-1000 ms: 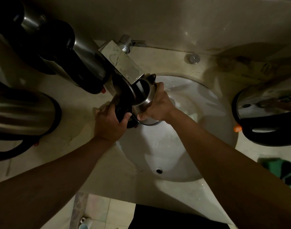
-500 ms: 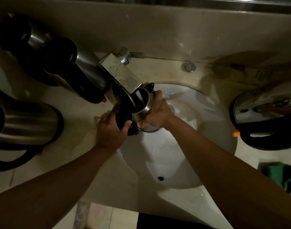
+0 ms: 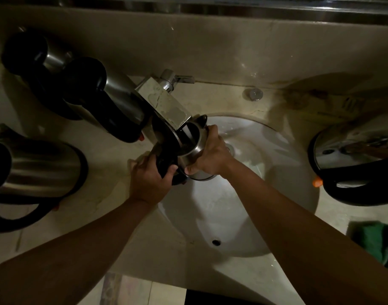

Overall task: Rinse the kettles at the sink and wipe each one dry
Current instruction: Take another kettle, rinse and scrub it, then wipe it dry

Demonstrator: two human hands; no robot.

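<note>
While water ran from the square chrome tap (image 3: 164,106) into its open mouth, a steel kettle (image 3: 194,148) was held tilted over the left side of the white basin (image 3: 243,205), directly beneath the spout; the left hand (image 3: 148,181) had its fingers and thumb curled round the kettle's black handle (image 3: 166,159), and the right hand (image 3: 211,154) was wrapped round the steel body, thumb underneath and fingers over the far side; the black lid (image 3: 164,137) stood hinged back toward the tap. Both bare forearms reached in from the lower edge of the picture.

On the pale stone counter (image 3: 105,155) to the left of the basin stood three more steel kettles with black handles: one at the back corner (image 3: 43,56), a second (image 3: 113,102) just beside the tap, and a third (image 3: 34,172) nearer the person; a fourth kettle (image 3: 356,159) stood at the right rim of the basin, its polished lid catching reflections and an orange switch (image 3: 317,182) showing at its base. A green cloth (image 3: 378,241) lay crumpled on the counter in front of that kettle, near the right edge. A round chrome knob (image 3: 253,94) sat on the counter behind the basin; the overflow hole (image 3: 216,242) showed in the basin's near wall.
</note>
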